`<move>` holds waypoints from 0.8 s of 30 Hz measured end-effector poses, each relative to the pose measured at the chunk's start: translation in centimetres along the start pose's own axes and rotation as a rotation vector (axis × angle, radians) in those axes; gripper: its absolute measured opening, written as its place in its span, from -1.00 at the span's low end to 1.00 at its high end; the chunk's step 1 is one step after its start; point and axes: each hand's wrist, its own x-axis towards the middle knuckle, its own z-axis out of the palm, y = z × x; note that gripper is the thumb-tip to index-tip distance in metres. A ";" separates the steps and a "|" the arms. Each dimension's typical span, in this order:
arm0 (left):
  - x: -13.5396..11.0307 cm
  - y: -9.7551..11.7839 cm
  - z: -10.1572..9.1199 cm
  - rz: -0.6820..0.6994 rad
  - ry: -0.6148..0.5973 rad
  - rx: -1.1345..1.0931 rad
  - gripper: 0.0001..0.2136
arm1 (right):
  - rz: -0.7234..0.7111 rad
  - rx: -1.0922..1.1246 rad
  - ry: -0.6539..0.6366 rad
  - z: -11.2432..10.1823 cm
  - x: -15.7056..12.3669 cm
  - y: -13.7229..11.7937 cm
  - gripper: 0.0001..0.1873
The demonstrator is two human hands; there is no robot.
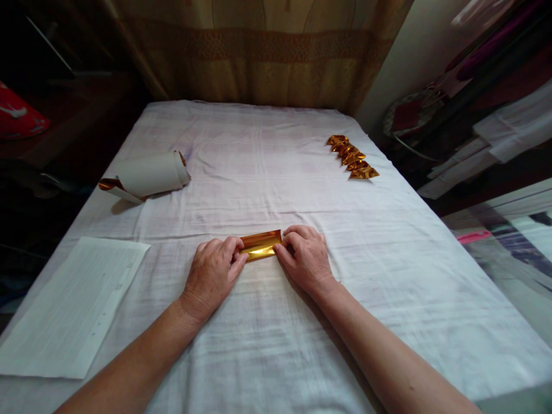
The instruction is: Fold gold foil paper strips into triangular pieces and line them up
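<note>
A strip of shiny gold foil paper [261, 244], folded into a narrow rectangle, lies at the middle of the cloth-covered table. My left hand [214, 266] pinches its left end between thumb and fingers. At the opposite end, my right hand [307, 256] grips the strip the same way, thumb toward me. Both hands rest low, close to the cloth. The ends of the strip are hidden under my fingers.
White checked cloth [241, 167] covers the table. Several folded gold foil pieces [351, 158] stand in a row at the back right. Left of my hands are a roll of gold-lined paper [149, 174] and a printed white sheet [75, 305]. A curtain [267, 52] hangs behind.
</note>
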 end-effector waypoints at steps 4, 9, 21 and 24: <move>0.0 -0.3 0.2 0.021 0.001 0.024 -0.95 | -0.003 -0.014 0.014 0.0 0.0 0.0 -0.94; -0.3 -0.4 0.1 0.077 0.020 0.072 -0.92 | -0.079 0.005 -0.010 0.0 0.0 -0.2 -0.95; -2.3 3.8 1.5 0.331 0.009 0.105 -0.57 | -0.070 -0.003 -0.018 0.2 0.1 -0.2 -0.94; -2.3 3.6 1.6 0.317 0.001 0.107 -0.57 | -0.078 0.004 -0.016 0.1 0.1 -0.2 -0.95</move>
